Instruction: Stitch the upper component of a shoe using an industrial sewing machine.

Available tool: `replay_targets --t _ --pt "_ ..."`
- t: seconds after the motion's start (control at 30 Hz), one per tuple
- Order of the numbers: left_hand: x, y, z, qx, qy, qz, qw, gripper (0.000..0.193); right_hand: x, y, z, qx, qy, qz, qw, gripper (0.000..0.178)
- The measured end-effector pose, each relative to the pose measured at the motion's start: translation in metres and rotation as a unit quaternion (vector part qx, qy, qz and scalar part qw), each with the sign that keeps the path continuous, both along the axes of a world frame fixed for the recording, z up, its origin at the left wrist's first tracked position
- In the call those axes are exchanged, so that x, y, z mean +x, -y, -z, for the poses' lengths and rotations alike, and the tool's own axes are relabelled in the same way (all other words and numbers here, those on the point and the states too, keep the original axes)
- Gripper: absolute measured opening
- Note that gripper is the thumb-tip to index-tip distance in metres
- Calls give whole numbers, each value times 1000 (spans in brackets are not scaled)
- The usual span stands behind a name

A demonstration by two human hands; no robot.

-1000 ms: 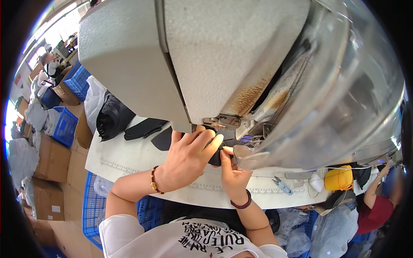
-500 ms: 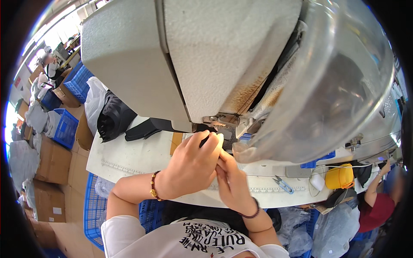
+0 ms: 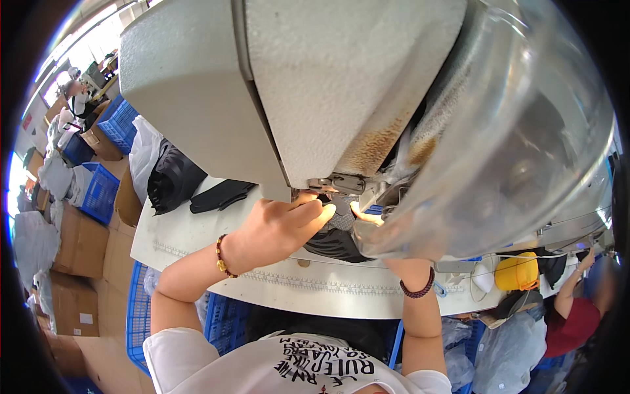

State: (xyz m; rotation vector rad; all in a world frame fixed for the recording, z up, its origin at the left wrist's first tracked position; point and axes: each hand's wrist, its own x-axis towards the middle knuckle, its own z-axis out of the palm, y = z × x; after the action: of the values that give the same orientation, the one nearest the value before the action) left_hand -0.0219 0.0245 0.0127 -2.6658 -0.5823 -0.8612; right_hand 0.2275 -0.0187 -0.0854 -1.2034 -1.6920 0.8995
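A black piece with grey mesh and raised ridges (image 3: 336,244) lies under the head of a sewing machine (image 3: 315,85). My left hand (image 3: 279,226) is closed on its left side, thumb and fingers pinched together close to the needle area. At the piece's right side is my right hand (image 3: 401,249), seen mostly through the clear curved cover (image 3: 499,144). One of its fingertips shows plainly at the mesh edge; the other fingers are blurred by the cover. The needle point itself is hidden behind the metal parts and my fingers.
Black pieces (image 3: 222,196) lie at the table's left, beside a dark ridged bundle (image 3: 172,180). Blue-handled snips (image 3: 440,289) show partly by my right wrist. A yellow container (image 3: 517,272) stands at right. Blue crates (image 3: 226,325) sit below the table edge; a co-worker (image 3: 581,322) is far right.
My hands were together at the needle area; now they are apart. The right has moved right behind the clear cover, the left slightly left, and the ridged piece shows between them.
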Motion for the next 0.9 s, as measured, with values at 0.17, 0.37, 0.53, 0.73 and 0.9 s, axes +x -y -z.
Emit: replay_targets --t 0.17,0.37,0.53,0.73,0.9 --pt "-11 -13 -1 -31 -35 20 999 30 -24 -2 -23 313 283 93 902 8" --pt "-12 -29 -2 -19 -6 57 998 30 -39 11 -63 319 352 108 873 5" --pt "-18 -48 18 -86 61 113 988 34 -33 16 -69 302 350 75 884 27" --pt "-25 -38 6 -70 28 65 995 42 -18 8 -43 138 242 -13 960 28" --pt "-1 4 -2 -81 56 -9 995 32 -22 2 -44 221 162 -5 962 30"
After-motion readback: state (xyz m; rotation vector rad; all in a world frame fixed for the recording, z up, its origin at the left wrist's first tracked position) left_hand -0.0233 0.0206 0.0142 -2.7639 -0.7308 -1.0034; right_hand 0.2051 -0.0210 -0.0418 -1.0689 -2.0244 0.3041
